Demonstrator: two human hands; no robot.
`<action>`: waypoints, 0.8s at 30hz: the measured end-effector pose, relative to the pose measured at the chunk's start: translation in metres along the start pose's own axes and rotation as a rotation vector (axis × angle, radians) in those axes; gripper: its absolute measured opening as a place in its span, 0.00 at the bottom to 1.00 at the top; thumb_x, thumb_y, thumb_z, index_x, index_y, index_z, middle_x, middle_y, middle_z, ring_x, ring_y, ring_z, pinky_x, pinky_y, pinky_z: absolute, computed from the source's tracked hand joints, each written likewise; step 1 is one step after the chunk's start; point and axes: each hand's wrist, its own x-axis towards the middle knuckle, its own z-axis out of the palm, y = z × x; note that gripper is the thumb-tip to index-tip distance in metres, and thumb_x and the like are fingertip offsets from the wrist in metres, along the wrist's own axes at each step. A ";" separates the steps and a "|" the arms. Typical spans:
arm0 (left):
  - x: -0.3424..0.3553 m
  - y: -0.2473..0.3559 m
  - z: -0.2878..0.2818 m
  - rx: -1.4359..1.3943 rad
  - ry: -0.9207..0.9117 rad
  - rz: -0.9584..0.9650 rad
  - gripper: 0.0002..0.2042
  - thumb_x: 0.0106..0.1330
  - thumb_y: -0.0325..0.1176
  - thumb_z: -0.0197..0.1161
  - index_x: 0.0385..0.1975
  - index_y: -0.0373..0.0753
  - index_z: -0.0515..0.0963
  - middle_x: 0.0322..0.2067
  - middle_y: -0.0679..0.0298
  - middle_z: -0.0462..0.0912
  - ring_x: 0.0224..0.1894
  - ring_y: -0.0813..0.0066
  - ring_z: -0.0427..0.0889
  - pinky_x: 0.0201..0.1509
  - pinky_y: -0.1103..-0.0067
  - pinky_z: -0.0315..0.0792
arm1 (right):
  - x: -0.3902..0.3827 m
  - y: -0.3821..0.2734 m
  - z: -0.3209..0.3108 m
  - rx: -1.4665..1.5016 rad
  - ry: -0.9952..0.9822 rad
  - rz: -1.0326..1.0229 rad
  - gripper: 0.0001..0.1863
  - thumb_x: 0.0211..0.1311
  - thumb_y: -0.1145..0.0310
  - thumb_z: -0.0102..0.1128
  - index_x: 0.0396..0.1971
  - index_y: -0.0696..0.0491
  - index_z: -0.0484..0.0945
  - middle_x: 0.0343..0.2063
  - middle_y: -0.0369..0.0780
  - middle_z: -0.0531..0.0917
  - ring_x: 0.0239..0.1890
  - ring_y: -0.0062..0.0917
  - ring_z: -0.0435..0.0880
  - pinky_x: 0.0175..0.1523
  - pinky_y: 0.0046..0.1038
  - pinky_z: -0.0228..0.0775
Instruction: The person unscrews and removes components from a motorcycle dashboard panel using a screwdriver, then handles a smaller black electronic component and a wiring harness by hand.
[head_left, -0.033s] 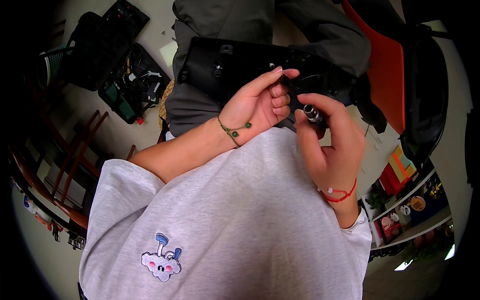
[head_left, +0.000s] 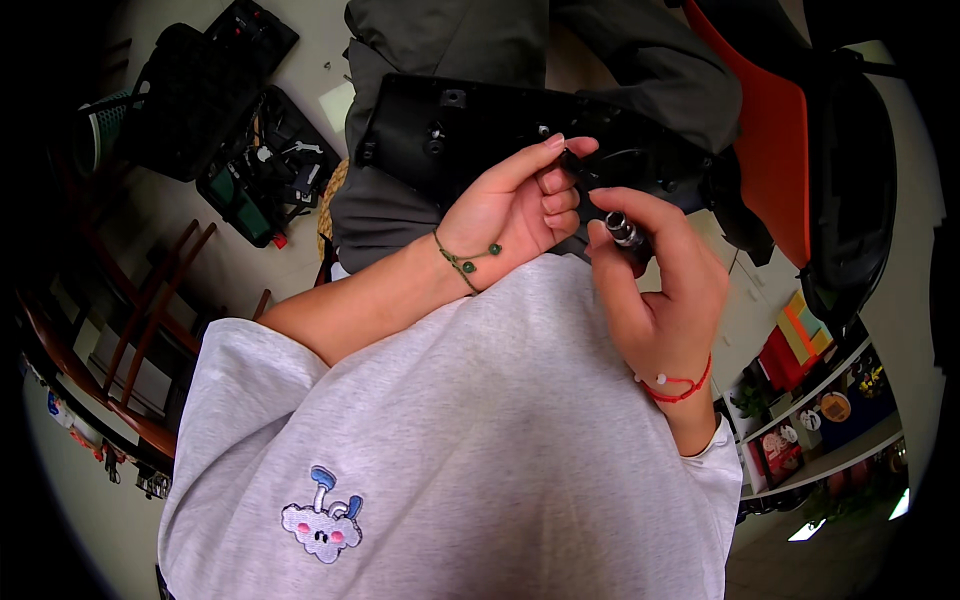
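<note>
My left hand (head_left: 525, 200) is closed, palm up, with a small black piece (head_left: 571, 162) pinched between thumb and forefinger; its kind is too dark to make out. To the right, my right hand (head_left: 665, 275) wraps round a black-handled tool (head_left: 623, 232) with a shiny, round metal end like a socket, and most of its handle is hidden in the fingers. The two hands are close but apart. Beyond them a long black plastic panel (head_left: 400, 130) lies across my lap, with several holes and fittings in it.
An open black toolbox (head_left: 265, 165) with tools stands on the floor at the far left. Wooden chair rails (head_left: 150, 300) are at the left. An orange and black chair (head_left: 775, 150) stands at the far right, and a shelf (head_left: 830, 455) with small items is below it.
My right hand has shifted very slightly to the left with the tool. The left hand holds almost still.
</note>
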 end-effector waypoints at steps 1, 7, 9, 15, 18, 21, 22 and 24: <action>-0.001 0.001 -0.002 0.001 -0.012 0.007 0.14 0.78 0.41 0.55 0.50 0.38 0.77 0.23 0.76 0.71 0.27 0.86 0.68 0.33 0.84 0.67 | 0.000 0.003 0.002 0.036 0.005 -0.019 0.17 0.52 0.82 0.68 0.44 0.57 0.82 0.31 0.38 0.86 0.26 0.22 0.81 0.30 0.21 0.71; 0.001 0.000 -0.010 0.026 -0.028 0.019 0.13 0.78 0.42 0.54 0.47 0.39 0.79 0.23 0.76 0.71 0.27 0.85 0.71 0.40 0.81 0.74 | 0.002 0.026 0.015 0.034 0.086 -0.171 0.16 0.56 0.79 0.71 0.47 0.57 0.84 0.30 0.38 0.87 0.26 0.19 0.81 0.32 0.19 0.70; 0.003 0.000 -0.011 0.036 -0.033 0.015 0.14 0.79 0.43 0.53 0.44 0.40 0.80 0.22 0.76 0.71 0.26 0.85 0.72 0.42 0.81 0.76 | 0.002 0.035 0.016 -0.052 0.134 -0.240 0.19 0.51 0.77 0.75 0.45 0.56 0.83 0.30 0.39 0.87 0.28 0.27 0.85 0.33 0.24 0.75; 0.009 -0.002 -0.018 0.052 -0.042 0.022 0.15 0.79 0.45 0.53 0.37 0.41 0.80 0.22 0.75 0.74 0.26 0.85 0.74 0.40 0.81 0.77 | 0.006 0.043 0.034 0.142 0.147 -0.172 0.19 0.50 0.77 0.75 0.44 0.56 0.84 0.32 0.38 0.87 0.28 0.27 0.84 0.35 0.26 0.75; 0.008 -0.001 -0.017 -0.009 -0.048 0.016 0.14 0.78 0.45 0.55 0.37 0.41 0.79 0.23 0.75 0.75 0.27 0.84 0.74 0.39 0.81 0.75 | 0.010 0.062 0.039 0.097 0.129 -0.379 0.18 0.48 0.77 0.75 0.43 0.56 0.84 0.32 0.38 0.87 0.28 0.28 0.83 0.36 0.27 0.75; 0.000 -0.001 0.008 0.058 0.116 -0.011 0.12 0.77 0.43 0.57 0.38 0.41 0.78 0.22 0.77 0.71 0.25 0.86 0.69 0.37 0.84 0.70 | 0.010 0.062 0.042 0.066 0.192 -0.359 0.17 0.47 0.76 0.76 0.40 0.56 0.84 0.25 0.37 0.84 0.25 0.27 0.81 0.33 0.26 0.71; -0.003 -0.001 0.018 0.069 0.141 -0.020 0.12 0.77 0.43 0.56 0.39 0.40 0.78 0.21 0.77 0.70 0.25 0.86 0.68 0.37 0.84 0.69 | 0.009 0.061 0.042 0.055 0.210 -0.331 0.17 0.46 0.76 0.76 0.39 0.56 0.84 0.23 0.36 0.84 0.24 0.26 0.81 0.32 0.26 0.70; -0.004 -0.001 0.018 0.054 0.125 -0.042 0.13 0.77 0.43 0.56 0.41 0.39 0.78 0.21 0.77 0.69 0.24 0.86 0.66 0.36 0.84 0.68 | 0.011 0.063 0.046 0.052 0.277 -0.342 0.17 0.45 0.74 0.78 0.37 0.55 0.83 0.20 0.35 0.81 0.22 0.25 0.79 0.30 0.25 0.68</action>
